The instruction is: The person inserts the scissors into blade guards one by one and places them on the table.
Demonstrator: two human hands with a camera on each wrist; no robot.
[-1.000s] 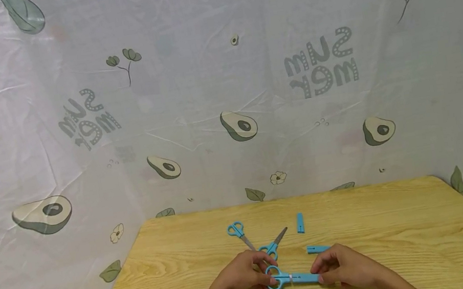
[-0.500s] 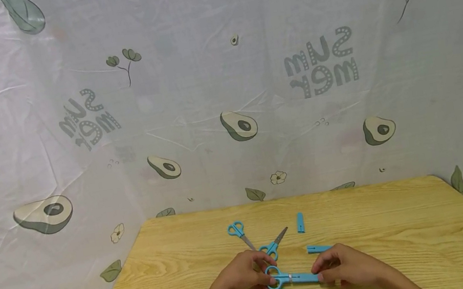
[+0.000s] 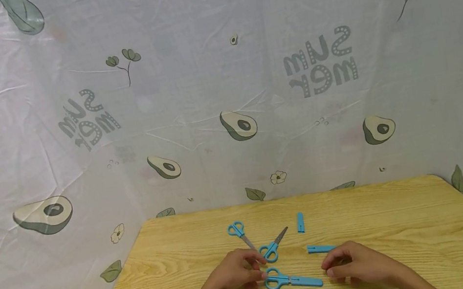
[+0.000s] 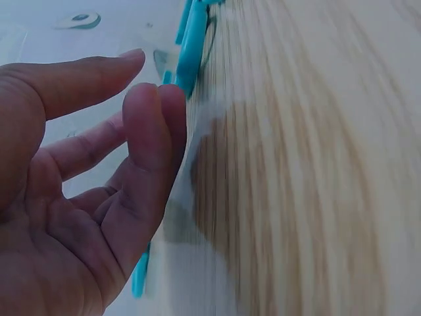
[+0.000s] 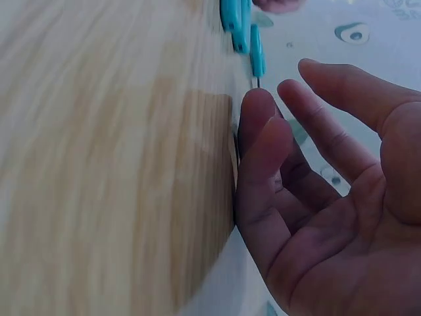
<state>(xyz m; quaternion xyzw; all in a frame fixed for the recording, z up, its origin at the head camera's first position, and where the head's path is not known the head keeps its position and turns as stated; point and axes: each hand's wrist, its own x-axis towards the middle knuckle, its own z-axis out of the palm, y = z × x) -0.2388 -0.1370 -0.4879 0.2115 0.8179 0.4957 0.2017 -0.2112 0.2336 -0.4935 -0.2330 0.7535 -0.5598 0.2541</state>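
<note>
Bench first: pale wood, blue scissors scattered mid-front. I have both hands empty, fingers relaxed, either side of the capped scissors: left hand by the rings, right hand off the capped tip. I judge that pair done. Next likely move: loose cap onto bare scissors.

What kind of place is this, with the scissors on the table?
Probably a small staged recording corner, not a lived-in room: a bare wooden table is closed in by an avocado-print sheet, and only blue scissors and loose blade caps lie between the person's hands.
</note>
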